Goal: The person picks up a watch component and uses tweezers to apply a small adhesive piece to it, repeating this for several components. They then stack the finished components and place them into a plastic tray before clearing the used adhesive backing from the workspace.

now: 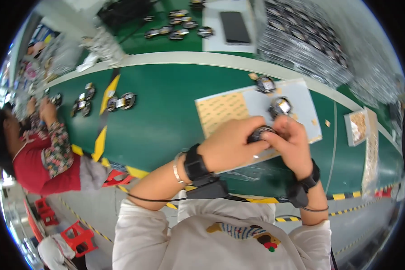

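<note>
My left hand [234, 137] grips a dark round part [259, 134] above the white sheet [310, 103] on the green worktop [162, 117]. My right hand [294, 140], curled, meets its edge; exact grip unclear. Two similar pieces [281, 106] lie just beyond.

Round parts [281, 107] on sheet [255, 105]; box [358, 127] right of sheet; phone [235, 28] behind sheet.

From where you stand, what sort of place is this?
Most likely a factory assembly floor: a long green workbench marked with yellow-and-black tape, many small round electronic-looking parts set out on it, and a co-worker at the same bench.
</note>
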`<state>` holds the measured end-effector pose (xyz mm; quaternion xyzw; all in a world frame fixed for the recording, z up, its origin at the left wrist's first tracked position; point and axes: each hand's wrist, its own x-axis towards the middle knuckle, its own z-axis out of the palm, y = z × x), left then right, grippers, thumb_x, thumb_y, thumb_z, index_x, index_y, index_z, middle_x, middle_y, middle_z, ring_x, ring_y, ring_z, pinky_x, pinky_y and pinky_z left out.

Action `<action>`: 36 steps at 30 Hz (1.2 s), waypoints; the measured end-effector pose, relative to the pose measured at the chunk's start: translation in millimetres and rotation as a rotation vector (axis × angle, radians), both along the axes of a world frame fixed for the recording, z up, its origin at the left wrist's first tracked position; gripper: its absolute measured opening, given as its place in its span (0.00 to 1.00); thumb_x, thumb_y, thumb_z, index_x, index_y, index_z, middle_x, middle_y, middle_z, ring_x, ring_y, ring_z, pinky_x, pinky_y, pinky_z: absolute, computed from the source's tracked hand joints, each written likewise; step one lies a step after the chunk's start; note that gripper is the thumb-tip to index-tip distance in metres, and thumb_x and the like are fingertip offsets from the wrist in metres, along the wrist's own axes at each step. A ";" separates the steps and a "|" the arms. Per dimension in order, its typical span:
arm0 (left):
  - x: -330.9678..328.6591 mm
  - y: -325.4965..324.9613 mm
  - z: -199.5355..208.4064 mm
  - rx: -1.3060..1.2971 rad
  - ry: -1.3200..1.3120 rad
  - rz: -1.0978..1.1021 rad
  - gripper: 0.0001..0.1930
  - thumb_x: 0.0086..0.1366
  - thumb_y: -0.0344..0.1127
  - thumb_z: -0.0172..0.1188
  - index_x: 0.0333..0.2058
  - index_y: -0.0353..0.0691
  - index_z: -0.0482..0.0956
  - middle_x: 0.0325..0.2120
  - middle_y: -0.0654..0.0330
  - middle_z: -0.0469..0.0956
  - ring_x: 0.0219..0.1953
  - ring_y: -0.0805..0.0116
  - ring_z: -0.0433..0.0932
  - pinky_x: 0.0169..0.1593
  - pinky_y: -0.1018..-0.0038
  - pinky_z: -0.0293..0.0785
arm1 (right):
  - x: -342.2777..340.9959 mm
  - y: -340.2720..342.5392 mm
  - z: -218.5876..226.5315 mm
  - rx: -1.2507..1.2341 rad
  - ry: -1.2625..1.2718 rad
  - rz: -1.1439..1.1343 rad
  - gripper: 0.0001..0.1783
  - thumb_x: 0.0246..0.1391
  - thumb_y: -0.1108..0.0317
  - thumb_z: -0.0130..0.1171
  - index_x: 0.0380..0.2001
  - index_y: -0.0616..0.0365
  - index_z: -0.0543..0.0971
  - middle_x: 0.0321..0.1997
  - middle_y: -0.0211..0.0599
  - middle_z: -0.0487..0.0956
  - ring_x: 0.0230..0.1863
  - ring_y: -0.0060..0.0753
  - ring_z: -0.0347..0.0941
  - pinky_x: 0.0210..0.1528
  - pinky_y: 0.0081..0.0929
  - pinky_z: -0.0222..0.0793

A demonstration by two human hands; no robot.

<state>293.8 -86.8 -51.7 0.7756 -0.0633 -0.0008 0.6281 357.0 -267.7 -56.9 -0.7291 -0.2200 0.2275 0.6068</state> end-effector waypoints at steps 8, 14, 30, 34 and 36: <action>-21.4 129.2 11.8 0.916 -0.107 0.654 0.13 0.50 0.35 0.60 0.35 0.37 0.77 0.29 0.48 0.77 0.34 0.49 0.75 0.39 0.61 0.72 | 55.2 -41.1 15.9 -0.131 -0.091 -0.254 0.07 0.47 0.72 0.62 0.26 0.57 0.73 0.19 0.19 0.69 0.20 0.10 0.59 0.20 0.12 0.52; -60.6 233.7 -20.6 1.215 -0.121 0.722 0.14 0.48 0.35 0.64 0.35 0.37 0.77 0.34 0.51 0.77 0.42 0.51 0.73 0.44 0.63 0.70 | 68.6 -17.5 -3.1 -0.258 -0.322 -0.258 0.10 0.47 0.69 0.63 0.30 0.61 0.75 0.18 0.18 0.67 0.19 0.10 0.58 0.20 0.12 0.50; 28.6 43.3 6.5 -0.463 0.367 0.030 0.16 0.59 0.22 0.49 0.47 0.36 0.64 0.33 0.59 0.73 0.31 0.71 0.78 0.31 0.78 0.78 | 37.1 -34.5 17.3 0.222 -0.270 -0.549 0.14 0.60 0.63 0.48 0.34 0.64 0.75 0.27 0.28 0.70 0.24 0.17 0.66 0.25 0.14 0.59; 32.1 0.3 4.2 -0.622 0.393 -0.033 0.22 0.59 0.19 0.47 0.53 0.37 0.62 0.38 0.57 0.72 0.38 0.68 0.77 0.40 0.74 0.78 | 17.8 -20.8 20.9 0.607 0.029 -0.409 0.10 0.59 0.67 0.48 0.35 0.64 0.71 0.32 0.32 0.72 0.27 0.21 0.71 0.28 0.18 0.67; 29.6 -6.6 2.3 -0.672 0.418 -0.036 0.24 0.59 0.19 0.46 0.55 0.38 0.62 0.39 0.57 0.72 0.41 0.67 0.77 0.43 0.73 0.78 | 7.8 -10.2 24.1 0.570 0.082 -0.366 0.08 0.58 0.69 0.49 0.35 0.64 0.71 0.32 0.33 0.72 0.30 0.22 0.72 0.32 0.19 0.69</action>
